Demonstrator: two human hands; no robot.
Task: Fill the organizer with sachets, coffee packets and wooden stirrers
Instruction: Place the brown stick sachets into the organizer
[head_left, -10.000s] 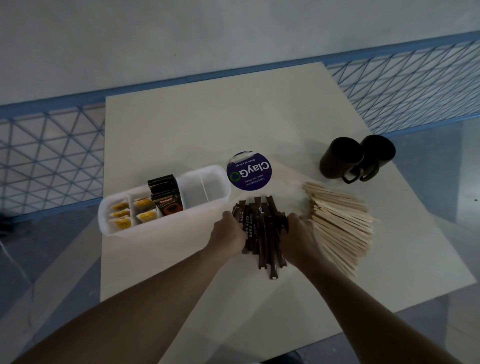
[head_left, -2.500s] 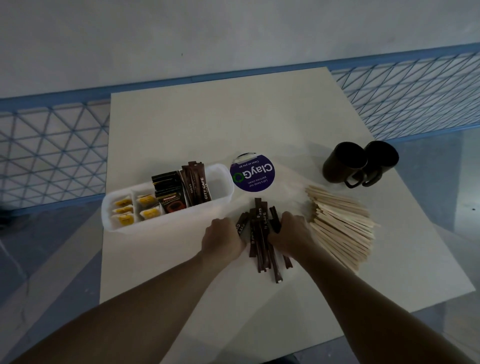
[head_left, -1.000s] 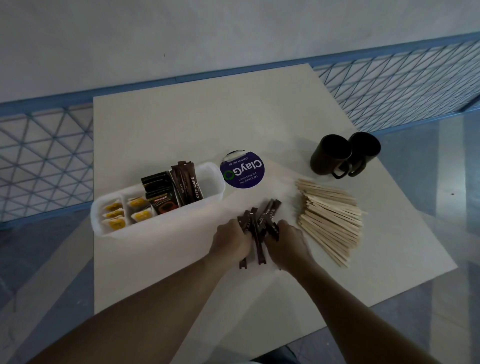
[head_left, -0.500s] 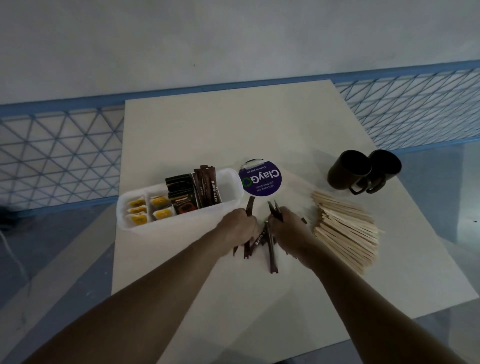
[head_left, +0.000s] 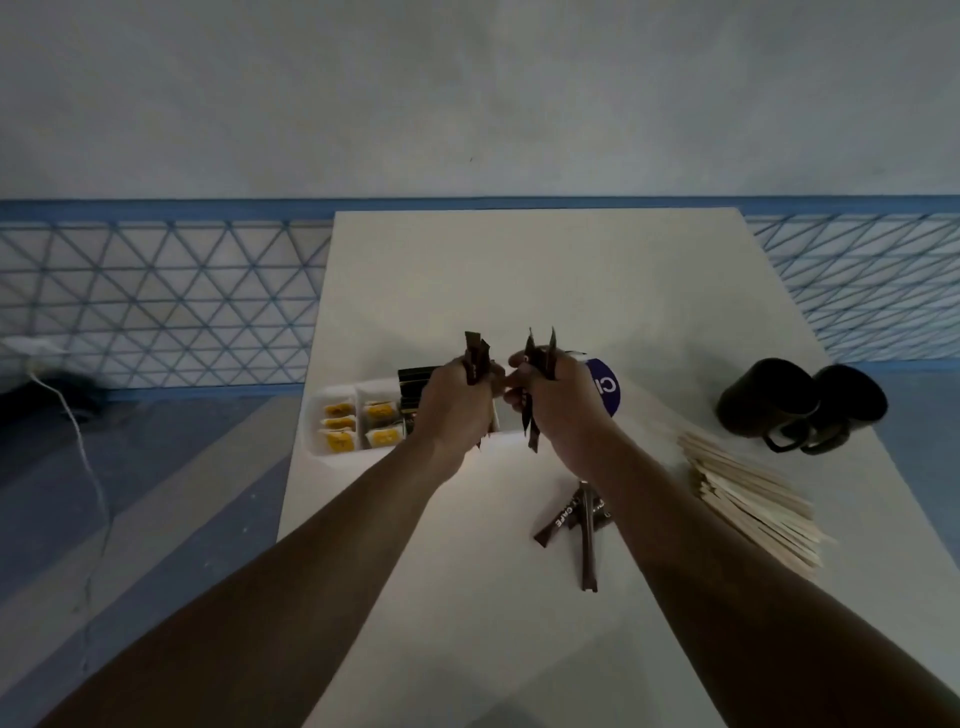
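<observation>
Hands up off the table (head_left: 519, 280), close together, in front of the right end of the organizer (head_left: 332, 397). Left hand (head_left: 457, 402) fisted round a bundle of brown coffee sticks (head_left: 475, 358), ends poking out above and below the fist. Right hand (head_left: 563, 402) grips a second bundle (head_left: 541, 353) the same way, roughly upright. Organizer sits at the table's left edge: yellow sachets (head_left: 337, 426) in the left compartments, dark packets (head_left: 415, 375) next over, right end hidden behind the hands. Few loose sticks (head_left: 579, 519) lie on the table by the right forearm. Wooden stirrers (head_left: 753, 493) stacked further right, outside the organizer. Two dark mugs (head_left: 763, 400) beyond them, touching. Purple round lid (head_left: 605, 389) partly hidden by the right hand.
</observation>
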